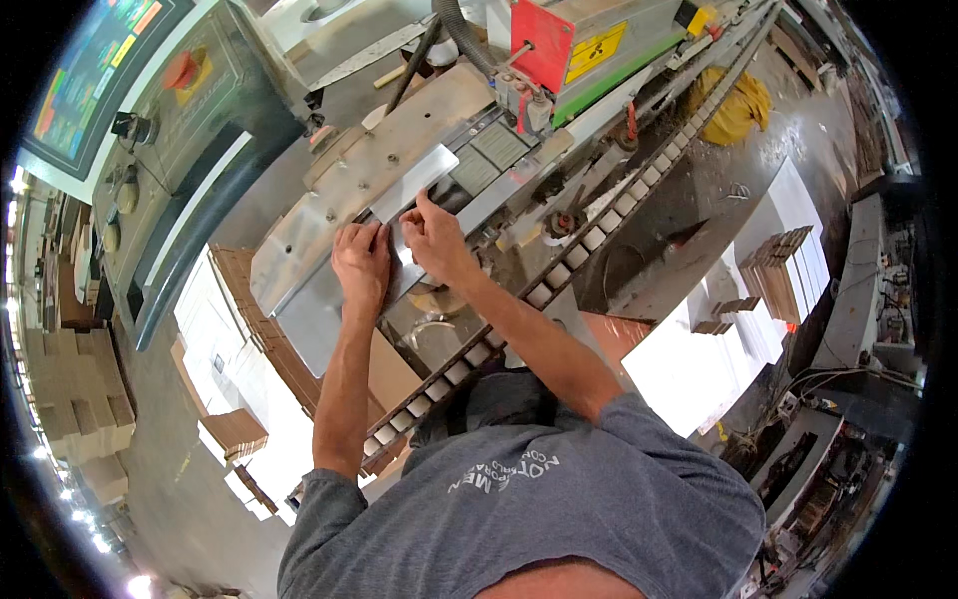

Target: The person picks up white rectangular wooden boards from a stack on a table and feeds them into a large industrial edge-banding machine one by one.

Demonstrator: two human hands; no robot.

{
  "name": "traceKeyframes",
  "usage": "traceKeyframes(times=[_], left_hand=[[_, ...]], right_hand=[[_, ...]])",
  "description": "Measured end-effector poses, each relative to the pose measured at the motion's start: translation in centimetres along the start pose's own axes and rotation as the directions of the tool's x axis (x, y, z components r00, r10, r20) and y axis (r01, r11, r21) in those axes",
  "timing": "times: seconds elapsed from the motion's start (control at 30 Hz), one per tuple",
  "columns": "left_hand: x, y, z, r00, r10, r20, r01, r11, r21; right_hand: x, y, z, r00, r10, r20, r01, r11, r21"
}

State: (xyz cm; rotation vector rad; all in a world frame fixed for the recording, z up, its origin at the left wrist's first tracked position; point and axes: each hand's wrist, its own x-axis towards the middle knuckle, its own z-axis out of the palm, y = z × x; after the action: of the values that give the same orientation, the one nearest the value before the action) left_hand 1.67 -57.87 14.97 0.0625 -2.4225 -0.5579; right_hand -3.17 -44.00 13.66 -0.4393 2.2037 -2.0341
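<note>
My left hand (361,262) rests at the near side of a grey metal machine table (349,170), its fingers curled and pressed together. Beside it on the right, my right hand (436,240) is also closed, with one digit raised against a pale flat strip (415,184). That strip lies slanted along the table, its lower end close to my left fingertips. What either hand grips is hidden behind the fingers. A shiny metal surface (404,272) shows just below and between the hands.
A red-ended machine unit (544,42) stands beyond my hands. A white-block conveyor chain (539,296) runs diagonally past my right forearm. At left is a control panel (170,150) with a red button (181,70). White sheet stacks (664,374) and cardboard stacks (75,389) stand around.
</note>
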Motion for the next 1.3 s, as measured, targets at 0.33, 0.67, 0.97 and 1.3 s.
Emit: traceKeyframes(times=[0.33, 0.67, 0.97, 1.3], left_hand=[[3.4, 3.0, 4.3, 0.995, 0.016, 0.098, -0.015, 1.0, -0.016], [6.8, 5.8, 10.3, 0.991, 0.044, 0.13, -0.04, 0.999, -0.036], [11.9, 9.8, 16.5, 0.984, 0.081, 0.156, -0.045, 0.974, -0.221], [1.1, 11.3, 3.2, 0.996, 0.066, 0.054, -0.038, 0.91, -0.413]], right_hand=[[3.7, 1.3, -4.9, 0.999, 0.037, -0.029, -0.041, 0.987, -0.153], [6.6, 2.6, -9.1, 0.979, -0.083, -0.184, 0.058, 0.989, -0.138], [-3.9, -6.5, -16.0, 0.981, 0.193, 0.015, -0.192, 0.979, -0.062], [-11.6, -23.2, -30.6, 0.637, -0.7, -0.324, 0.691, 0.704, -0.162]])
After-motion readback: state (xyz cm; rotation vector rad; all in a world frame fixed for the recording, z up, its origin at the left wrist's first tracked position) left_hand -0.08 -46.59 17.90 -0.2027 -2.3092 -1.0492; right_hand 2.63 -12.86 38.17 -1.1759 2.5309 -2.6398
